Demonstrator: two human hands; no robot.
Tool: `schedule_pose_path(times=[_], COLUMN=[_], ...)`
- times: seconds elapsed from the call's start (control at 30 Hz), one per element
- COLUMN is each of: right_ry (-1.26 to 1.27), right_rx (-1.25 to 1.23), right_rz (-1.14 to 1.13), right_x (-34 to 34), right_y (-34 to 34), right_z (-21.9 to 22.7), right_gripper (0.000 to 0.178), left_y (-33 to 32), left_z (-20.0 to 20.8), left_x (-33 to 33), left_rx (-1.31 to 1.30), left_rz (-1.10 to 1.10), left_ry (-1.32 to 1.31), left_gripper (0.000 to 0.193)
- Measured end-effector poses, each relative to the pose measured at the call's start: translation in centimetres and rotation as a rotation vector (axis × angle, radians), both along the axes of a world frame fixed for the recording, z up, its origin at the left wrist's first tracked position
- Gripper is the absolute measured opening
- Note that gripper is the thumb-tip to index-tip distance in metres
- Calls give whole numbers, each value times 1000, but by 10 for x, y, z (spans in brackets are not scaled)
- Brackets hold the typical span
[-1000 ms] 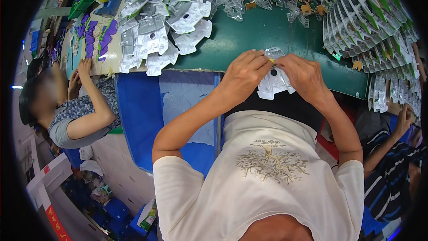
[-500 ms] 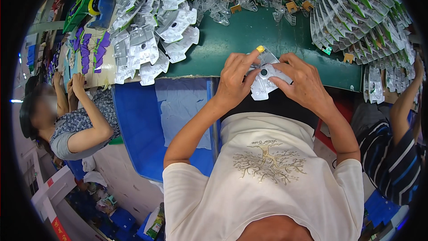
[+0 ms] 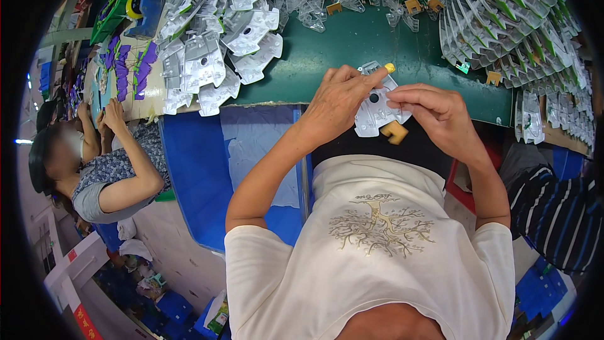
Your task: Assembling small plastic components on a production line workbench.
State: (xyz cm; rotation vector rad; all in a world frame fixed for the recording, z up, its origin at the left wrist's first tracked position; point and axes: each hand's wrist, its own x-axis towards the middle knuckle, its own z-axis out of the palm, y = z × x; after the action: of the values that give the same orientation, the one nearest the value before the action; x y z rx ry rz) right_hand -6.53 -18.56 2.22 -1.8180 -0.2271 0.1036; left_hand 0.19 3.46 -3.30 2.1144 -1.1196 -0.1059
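Note:
At the table's near edge, my left hand [image 3: 343, 102] grips a silvery-white plastic housing [image 3: 376, 112] with a round dark hole. A yellow finger cover [image 3: 389, 68] sits on one of its fingertips, against the housing's far end. My right hand [image 3: 443, 116] has thumb and fingers pinched together at the housing's right edge; what lies between them is too small to make out. Below that edge hangs a small tan notched board [image 3: 394, 132], slightly blurred, in front of my dark waistband. Whether a wire joins it to the housing I cannot tell.
Stacked silvery housings [image 3: 201, 63] stand left on the green table [image 3: 314, 63], with more stacked high at right [image 3: 491, 19]. Clear plastic pieces [image 3: 308, 9] and wired boards lie at the back. A blue bin [image 3: 195, 176] is below. Co-workers sit left and right.
The tan board has come into sight beneath the housing. My left hand has shifted right along the housing, while my right fingers have drawn together. The right co-worker's raised arm has left view.

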Motion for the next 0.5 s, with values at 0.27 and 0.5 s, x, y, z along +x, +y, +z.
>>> schedule_pose_path(times=[0.27, 0.5], right_ry=[-494, -487], right_rx=[-635, -390], right_rz=[-63, -250], right_x=[-24, -22], right_y=[25, 13], right_z=[-35, -33], right_gripper=[25, 22], left_y=[-6, 1], left_z=[-1, -10], left_x=[-11, -6], left_rx=[-22, -144], left_rz=[76, 60], left_ry=[49, 96], left_gripper=[69, 64])
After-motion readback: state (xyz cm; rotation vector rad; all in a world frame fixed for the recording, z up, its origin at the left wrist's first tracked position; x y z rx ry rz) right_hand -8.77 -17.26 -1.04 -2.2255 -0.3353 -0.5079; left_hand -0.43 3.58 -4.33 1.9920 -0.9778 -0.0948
